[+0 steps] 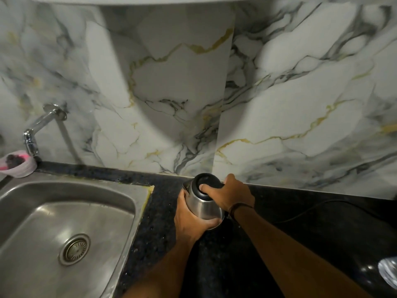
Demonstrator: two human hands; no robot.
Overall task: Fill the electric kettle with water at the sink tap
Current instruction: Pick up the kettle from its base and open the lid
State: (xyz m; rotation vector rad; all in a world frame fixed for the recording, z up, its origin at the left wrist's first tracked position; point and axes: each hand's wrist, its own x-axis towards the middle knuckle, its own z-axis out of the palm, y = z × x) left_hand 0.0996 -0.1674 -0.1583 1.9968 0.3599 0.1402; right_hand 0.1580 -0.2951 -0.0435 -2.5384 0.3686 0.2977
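Your kettle point(203, 202) stands on the dark table point(214, 265), just right of the sink point(64, 222) and close to the marble wall point(171, 93) behind it. Your left hand point(189, 220) wraps the steel body low down, its fingers point(211, 222) curled tight round the near side, probably to steady it. Your right hand point(233, 195) lies over the black lid point(207, 182), thumb pressed on the top and the rest closed toward the handle side (the handle itself is hidden), which reads as working the lid open. A black cord point(311, 208) trails away to the right of the kettle. The tap point(32, 136) sits on the wall at the far left of the sink, well apart from the kettle, so you have yet to carry it across.
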